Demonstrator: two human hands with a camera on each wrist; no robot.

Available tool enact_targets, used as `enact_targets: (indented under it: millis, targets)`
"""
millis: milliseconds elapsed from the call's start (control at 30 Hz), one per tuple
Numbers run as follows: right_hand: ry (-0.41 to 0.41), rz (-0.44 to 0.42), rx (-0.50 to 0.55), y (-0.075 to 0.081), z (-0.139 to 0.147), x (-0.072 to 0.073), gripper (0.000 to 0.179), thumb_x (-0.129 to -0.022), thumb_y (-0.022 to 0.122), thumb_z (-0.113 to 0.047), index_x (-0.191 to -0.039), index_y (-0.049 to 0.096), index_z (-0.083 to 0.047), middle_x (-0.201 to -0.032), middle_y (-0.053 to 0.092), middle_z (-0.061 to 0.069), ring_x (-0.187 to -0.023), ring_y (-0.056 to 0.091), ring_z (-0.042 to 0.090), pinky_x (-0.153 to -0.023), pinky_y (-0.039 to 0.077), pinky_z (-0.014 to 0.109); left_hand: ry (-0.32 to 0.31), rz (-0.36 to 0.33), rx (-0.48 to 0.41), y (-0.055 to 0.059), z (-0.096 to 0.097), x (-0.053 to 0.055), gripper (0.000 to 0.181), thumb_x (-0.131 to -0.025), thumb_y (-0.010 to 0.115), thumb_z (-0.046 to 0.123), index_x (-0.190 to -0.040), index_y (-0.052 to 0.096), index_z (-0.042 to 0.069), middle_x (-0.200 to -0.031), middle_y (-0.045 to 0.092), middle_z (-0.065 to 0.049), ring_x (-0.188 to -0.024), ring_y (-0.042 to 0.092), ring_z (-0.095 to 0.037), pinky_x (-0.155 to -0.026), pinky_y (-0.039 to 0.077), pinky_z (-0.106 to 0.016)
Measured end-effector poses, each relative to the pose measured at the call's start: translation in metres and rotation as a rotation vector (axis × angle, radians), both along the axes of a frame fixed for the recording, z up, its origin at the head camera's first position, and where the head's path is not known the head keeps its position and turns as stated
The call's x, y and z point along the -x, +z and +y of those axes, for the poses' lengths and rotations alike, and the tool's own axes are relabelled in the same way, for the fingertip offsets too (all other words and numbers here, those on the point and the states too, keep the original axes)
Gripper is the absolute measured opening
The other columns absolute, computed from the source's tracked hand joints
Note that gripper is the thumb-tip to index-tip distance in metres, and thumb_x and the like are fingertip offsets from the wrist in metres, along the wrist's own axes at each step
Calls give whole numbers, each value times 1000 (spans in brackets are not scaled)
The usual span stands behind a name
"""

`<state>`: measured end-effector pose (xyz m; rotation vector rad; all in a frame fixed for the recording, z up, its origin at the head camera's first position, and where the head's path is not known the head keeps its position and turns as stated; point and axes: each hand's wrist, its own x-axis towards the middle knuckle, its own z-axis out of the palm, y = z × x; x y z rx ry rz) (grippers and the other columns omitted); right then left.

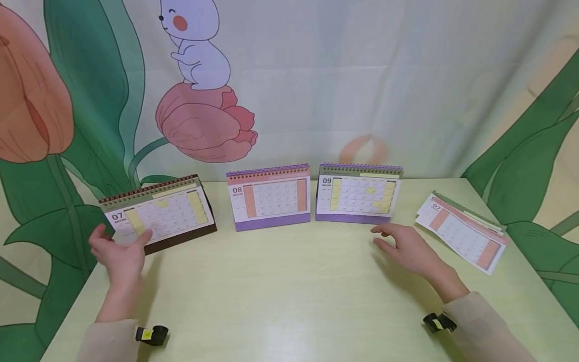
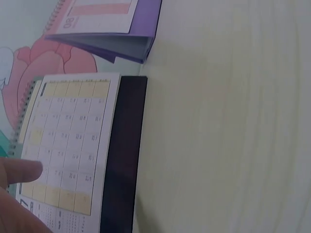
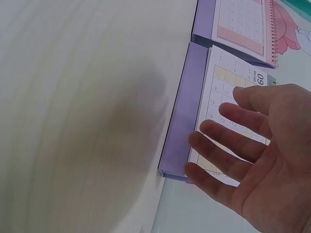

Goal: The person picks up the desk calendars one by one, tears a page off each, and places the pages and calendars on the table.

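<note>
Near 09 calendar (image 1: 357, 195): right grip (image 1: 407, 247); palm (image 3: 277, 187), right wrist view only.

Head view: from above table's (image 1: 271, 281) near side, facing forward and down; widest and farthest off, taking in left hand (image 1: 119, 256), right hand (image 1: 409, 247), printed backdrop (image 1: 307, 100). Left wrist view: close, turned sideways, backdrop along picture's left; 07 calendar (image 2: 73, 131) nearest. Right wrist view: close, turned opposite way, looking past palm at 09 calendar (image 3: 182, 111). All three share 08 calendar (image 1: 271, 198), cropped in both wrist views.
</note>
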<state>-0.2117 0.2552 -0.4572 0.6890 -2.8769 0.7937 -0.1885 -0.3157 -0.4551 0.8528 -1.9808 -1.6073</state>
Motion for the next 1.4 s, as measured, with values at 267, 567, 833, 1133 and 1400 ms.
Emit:
enact_targets:
  millis: [267,567,833,1133,1400]
  targets:
    - [0,-17,3,0,0,1,27,-100,66,-13,-122,69,3,-119,71,18,-109,66,39,-94,52,55,-168,-79,-107,1,-9,-2,97,-96,73,13,-158,-1,24,-156,32,-17,-136,42,-26,-114,36,-41]
    - [9,-15,10,0,-1,1,26,-100,66,-12,-122,69,3,-119,71,18,-109,66,39,-94,51,56,-313,-231,48,-9,-36,-6,87,-99,69,23,-159,11,1,-149,39,-22,-125,47,-30,-97,49,-34]
    - [23,-10,21,2,-1,-1,25,-100,67,-12,-121,70,2,-118,71,16,-108,67,37,-93,52,55,-540,-237,87,-20,-68,-11,67,-102,65,14,-151,27,-10,-136,44,-24,-90,55,-5,-77,54,-20]
    - [23,-6,19,0,0,0,25,-100,67,-12,-121,70,2,-118,72,15,-107,67,36,-93,52,54,-591,-314,121,-21,-72,-11,71,-101,67,15,-155,27,-8,-137,44,-25,-98,56,-21,-78,55,-22]
    - [34,-9,30,-1,0,1,24,-100,67,-11,-120,70,2,-116,72,14,-107,67,36,-93,52,54,-580,-365,163,-23,-76,-9,70,-100,68,15,-154,31,-8,-138,44,-28,-117,42,-39,-81,43,-33]
